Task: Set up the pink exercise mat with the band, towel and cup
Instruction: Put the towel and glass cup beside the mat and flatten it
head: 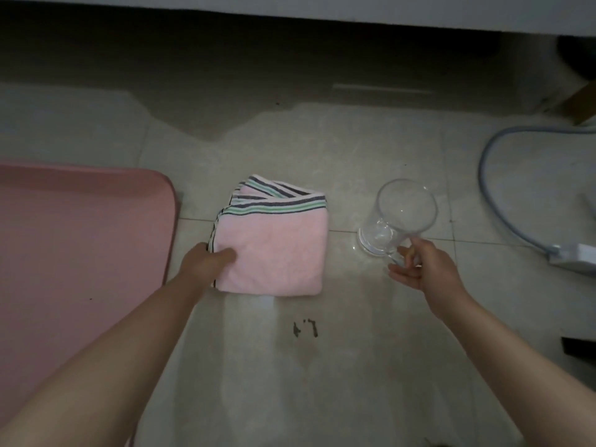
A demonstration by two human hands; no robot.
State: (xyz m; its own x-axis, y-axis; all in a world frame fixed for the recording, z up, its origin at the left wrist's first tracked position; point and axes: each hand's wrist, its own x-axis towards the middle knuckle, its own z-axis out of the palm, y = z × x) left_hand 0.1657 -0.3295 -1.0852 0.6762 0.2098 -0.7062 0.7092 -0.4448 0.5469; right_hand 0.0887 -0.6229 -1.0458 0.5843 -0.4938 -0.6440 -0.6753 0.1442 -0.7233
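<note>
Left hand (206,262) pinches the near-left edge of the folded pink towel (274,246), thumb on top; towel lies on the tiled floor (322,366), just right of the pink mat (80,237). Right hand (425,269) curls round the clear glass cup's (396,217) handle; cup tilted, base on floor. Grey hose (496,201) at far right.

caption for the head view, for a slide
Left hand grips the folded pink towel beside the mat; right hand holds the clear cup.

The pink towel (274,250) has navy, green and white striped edging; the mat (80,237) is plain pink.
</note>
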